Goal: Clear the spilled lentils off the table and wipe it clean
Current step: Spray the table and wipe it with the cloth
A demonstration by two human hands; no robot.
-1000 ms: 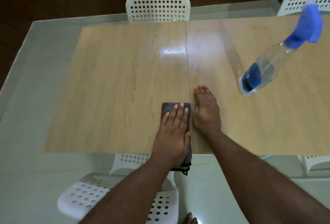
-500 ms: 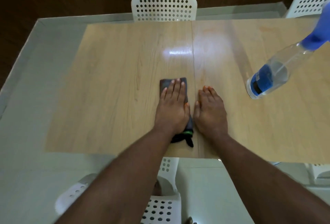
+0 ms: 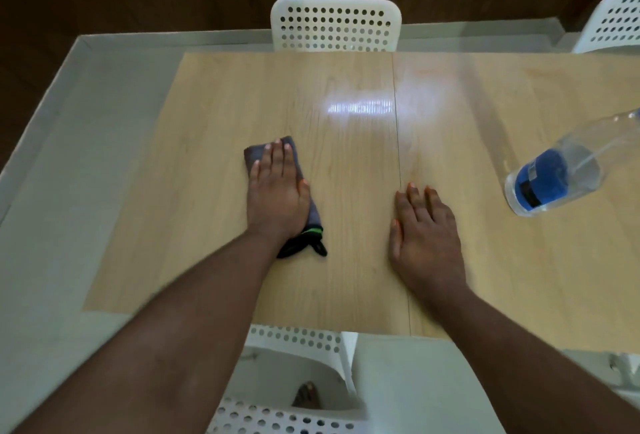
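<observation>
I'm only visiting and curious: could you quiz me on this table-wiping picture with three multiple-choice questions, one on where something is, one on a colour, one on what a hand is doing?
1. Where is the spray bottle?
A. at the table's right side
B. under the left hand
C. on a chair

2. What colour is the cloth?
A. white
B. dark grey
C. red

3. What is the right hand doing?
A. gripping the bottle
B. pinching the cloth
C. resting flat on the table

Answers: 1 A, it stands right of both hands. 2 B, dark grey shows around the left hand pressing it. 3 C, its fingers lie straight on bare wood.
</observation>
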